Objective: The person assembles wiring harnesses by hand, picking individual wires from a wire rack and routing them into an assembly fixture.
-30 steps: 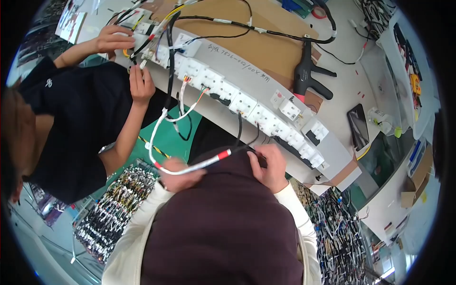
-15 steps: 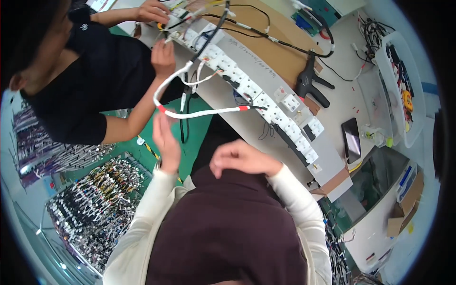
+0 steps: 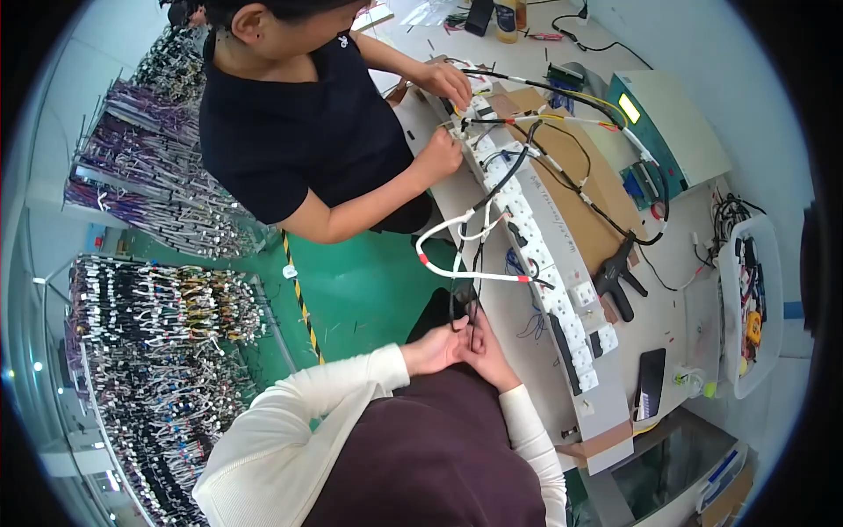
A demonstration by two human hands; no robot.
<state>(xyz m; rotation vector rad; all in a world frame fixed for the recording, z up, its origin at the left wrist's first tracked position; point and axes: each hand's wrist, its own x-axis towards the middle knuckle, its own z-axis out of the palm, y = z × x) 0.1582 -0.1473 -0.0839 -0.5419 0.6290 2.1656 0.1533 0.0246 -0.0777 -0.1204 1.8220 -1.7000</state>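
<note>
My left hand (image 3: pixel 435 349) and my right hand (image 3: pixel 492 358) meet in front of my lap, fingers closed around thin black cables (image 3: pixel 453 303) that hang over the table's near edge. Which strand each hand grips is partly hidden by the fingers. The cables belong to a wiring harness whose white-wrapped branch (image 3: pixel 479 276) with red bands loops out above my hands. Its dark end lies at a row of white connector fixtures (image 3: pixel 543 268) on a long grey board (image 3: pixel 571 241).
A co-worker's hands (image 3: pixel 443 151) work at the board's far end. To the right lie a black clamp (image 3: pixel 622 279), a phone (image 3: pixel 650 384) and a clear plastic bin (image 3: pixel 766 307) of tools. Racks of hanging cables (image 3: pixel 167 378) stand at the left.
My hands, apart and free before, have come together and closed on the hanging black cables. The view has shifted, showing more of the co-worker and the cable racks.
</note>
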